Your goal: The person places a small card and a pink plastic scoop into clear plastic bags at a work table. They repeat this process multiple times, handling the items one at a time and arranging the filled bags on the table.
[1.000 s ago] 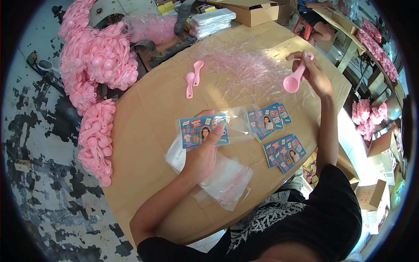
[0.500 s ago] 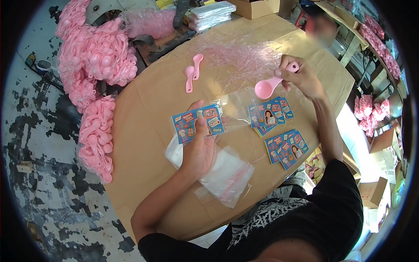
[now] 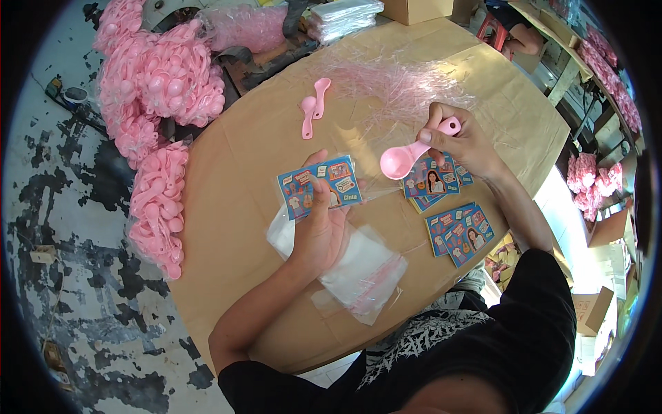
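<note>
My left hand (image 3: 321, 231) grips a blue printed card (image 3: 336, 178), thumb on top. Clear film stretches from the card toward the right; whether the card lies inside a bag, I cannot tell. Between the fingertips of my right hand (image 3: 463, 141) is the handle of a pink scoop spoon (image 3: 398, 162), its bowl pointing left toward the card. Below the spoon are blue cards (image 3: 431, 185), partly overlapped by it, with another small pile of cards (image 3: 460, 234) nearer me. Flat clear plastic bags (image 3: 365, 272) lie under my left wrist.
Two pink spoons (image 3: 308, 121) rest farther back on the brown-covered table (image 3: 241, 179). Beyond my right hand spreads a heap of clear-pink plastic strips (image 3: 407, 83). Large bags of pink spoons (image 3: 176, 76) stand at the left. A person's leg (image 3: 525, 40) shows at the far right.
The spoon in my right hand has moved left and slightly down, closer to the card. My left hand keeps its hold, the card shifting slightly. The person at the far right has moved.
</note>
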`<act>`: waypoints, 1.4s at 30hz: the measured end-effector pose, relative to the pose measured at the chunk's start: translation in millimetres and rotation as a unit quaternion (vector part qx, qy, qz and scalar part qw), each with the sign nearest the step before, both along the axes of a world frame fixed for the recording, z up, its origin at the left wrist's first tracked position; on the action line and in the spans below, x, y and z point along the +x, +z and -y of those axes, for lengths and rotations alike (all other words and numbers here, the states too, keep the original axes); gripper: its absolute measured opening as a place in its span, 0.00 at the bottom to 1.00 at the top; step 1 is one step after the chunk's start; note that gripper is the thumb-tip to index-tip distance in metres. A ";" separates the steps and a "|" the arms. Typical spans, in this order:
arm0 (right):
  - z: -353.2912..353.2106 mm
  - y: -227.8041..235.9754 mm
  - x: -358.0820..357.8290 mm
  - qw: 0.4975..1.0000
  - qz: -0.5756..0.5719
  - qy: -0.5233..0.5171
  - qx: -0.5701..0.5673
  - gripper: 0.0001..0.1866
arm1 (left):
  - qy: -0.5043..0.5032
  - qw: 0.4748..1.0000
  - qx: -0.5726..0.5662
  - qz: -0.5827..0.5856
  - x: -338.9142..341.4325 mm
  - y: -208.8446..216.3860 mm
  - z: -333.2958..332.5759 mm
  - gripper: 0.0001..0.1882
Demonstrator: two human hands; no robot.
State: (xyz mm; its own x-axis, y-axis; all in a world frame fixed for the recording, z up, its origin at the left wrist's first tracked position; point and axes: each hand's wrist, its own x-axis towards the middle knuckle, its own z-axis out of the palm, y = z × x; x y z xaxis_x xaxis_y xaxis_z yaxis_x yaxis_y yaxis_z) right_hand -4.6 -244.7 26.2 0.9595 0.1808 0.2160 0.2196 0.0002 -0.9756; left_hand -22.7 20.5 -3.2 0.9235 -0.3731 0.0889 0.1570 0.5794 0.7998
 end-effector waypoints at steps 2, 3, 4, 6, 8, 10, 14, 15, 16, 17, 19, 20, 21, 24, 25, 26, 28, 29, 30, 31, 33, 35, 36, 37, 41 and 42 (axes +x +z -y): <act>-3.1 -1.1 -1.3 1.000 -0.005 0.006 -0.011 0.13 | 0.008 1.000 0.008 0.001 -1.6 2.9 1.5 0.31; -4.8 -1.9 -2.3 1.000 -0.001 0.011 -0.006 0.11 | 0.008 1.000 0.012 0.000 -2.4 3.9 1.8 0.31; -5.8 -2.0 -3.1 1.000 0.003 0.014 0.000 0.10 | 0.007 1.000 0.016 -0.001 -2.4 4.5 1.9 0.31; -5.6 -0.7 -2.9 1.000 0.004 0.021 0.001 0.09 | 0.008 1.000 0.021 0.003 -1.9 4.2 1.2 0.32; -3.7 -0.8 -1.9 1.000 0.003 0.026 0.003 0.09 | 0.006 1.000 0.028 0.005 -1.8 4.4 1.5 0.32; -0.9 -1.2 0.6 1.000 0.003 0.023 0.012 0.09 | 0.011 1.000 0.004 -0.019 -2.4 6.4 2.4 0.28; 15.0 4.6 4.4 0.999 0.029 0.012 -0.039 0.09 | 0.029 0.998 0.038 -0.030 -0.1 3.5 2.6 0.23; 26.4 10.0 2.7 0.994 0.046 0.020 -0.094 0.09 | 0.018 0.999 0.025 -0.038 0.5 3.7 1.2 0.22; 34.0 13.8 2.6 0.987 0.064 0.029 -0.148 0.10 | 0.008 0.999 0.012 -0.045 1.2 4.2 1.6 0.22; 33.0 11.6 5.7 0.966 0.127 -0.124 -0.188 0.11 | 0.007 0.999 0.012 -0.044 0.8 4.0 2.7 0.22; 43.4 10.8 10.5 0.958 0.133 -0.179 -0.181 0.11 | 0.019 0.999 0.016 -0.039 -0.4 2.2 4.2 0.23; 47.8 11.6 11.2 0.947 0.137 -0.234 -0.172 0.12 | 0.015 0.999 0.016 -0.036 -0.4 1.0 3.6 0.23; 48.8 12.5 8.9 0.964 0.099 -0.211 -0.126 0.14 | 0.018 0.999 0.022 -0.026 -0.6 -0.3 2.2 0.24; 34.7 13.4 6.4 0.971 0.103 -0.203 -0.075 0.15 | 0.014 0.999 0.028 -0.014 -2.2 0.1 3.5 0.26; 33.8 12.6 5.6 0.978 0.101 -0.176 -0.054 0.15 | 0.013 0.999 0.027 -0.015 -3.7 1.4 4.0 0.26; 32.0 11.4 4.7 0.978 0.101 -0.177 -0.054 0.15 | 0.012 0.999 0.028 -0.016 -3.7 2.2 4.5 0.26; 29.4 8.6 3.7 0.985 0.051 -0.151 -0.069 0.15 | 0.022 0.999 0.021 -0.021 -3.1 2.4 5.9 0.26; 34.0 8.8 5.3 0.987 0.046 -0.116 -0.101 0.15 | 0.022 0.999 0.020 -0.023 -3.4 2.6 6.6 0.26; 35.3 10.3 3.3 0.987 0.044 -0.116 -0.102 0.15 | 0.025 0.999 0.015 -0.030 -3.8 3.1 7.2 0.26; 36.0 14.1 0.0 0.990 0.022 -0.032 -0.138 0.15 | 0.028 0.999 0.009 -0.035 -3.8 4.0 7.6 0.25; 42.5 1.3 2.1 0.966 0.075 0.101 -0.224 0.17 | 0.025 0.999 0.009 -0.030 -3.1 3.8 8.9 0.25; 30.3 10.4 -0.4 0.965 0.005 0.128 -0.228 0.17 | 0.026 0.999 0.011 -0.026 -2.1 1.3 6.9 0.24; 23.4 13.2 -1.9 0.959 -0.063 0.152 -0.232 0.17 | 0.020 1.000 0.013 -0.004 -1.6 0.2 5.4 0.24; 15.8 2.6 -0.3 0.976 -0.046 0.142 -0.161 0.12 | 0.012 1.000 0.014 0.018 -1.4 0.1 5.6 0.25; 9.9 5.1 -5.5 0.974 -0.061 0.153 -0.158 0.12 | 0.008 0.998 0.048 0.040 -0.4 -1.4 5.3 0.23; 9.8 5.1 -5.5 0.974 -0.072 0.162 -0.139 0.11 | 0.018 0.998 0.046 0.033 -0.6 -2.4 5.6 0.22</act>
